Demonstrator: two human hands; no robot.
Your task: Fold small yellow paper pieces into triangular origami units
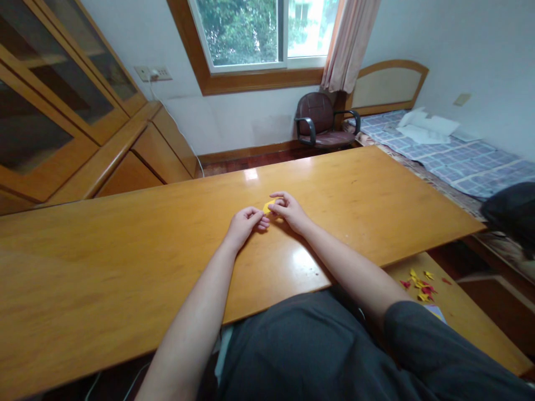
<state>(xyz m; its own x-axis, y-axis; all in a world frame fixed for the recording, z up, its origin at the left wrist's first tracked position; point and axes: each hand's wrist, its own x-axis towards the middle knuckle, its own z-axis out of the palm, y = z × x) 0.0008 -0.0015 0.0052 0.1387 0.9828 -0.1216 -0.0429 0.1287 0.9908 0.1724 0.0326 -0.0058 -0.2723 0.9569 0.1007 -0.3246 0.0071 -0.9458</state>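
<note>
seen from here: left hand [243,224] thumb-pinched, fingers [262,224] curled | right hand [291,211] just beside it, thumb-pinched, upper finger [277,195] extended | left forearm [198,301], right forearm [345,255] slant back behind them

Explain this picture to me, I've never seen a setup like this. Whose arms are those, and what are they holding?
There's no machine here, just a person's bare arms, seen through a camera worn on their head, looking forward and down. The left hand and right hand hold a small yellow piece between them, above a wooden table. On a lower wooden surface at the right lie small red and yellow pieces, seemingly folded.
</note>
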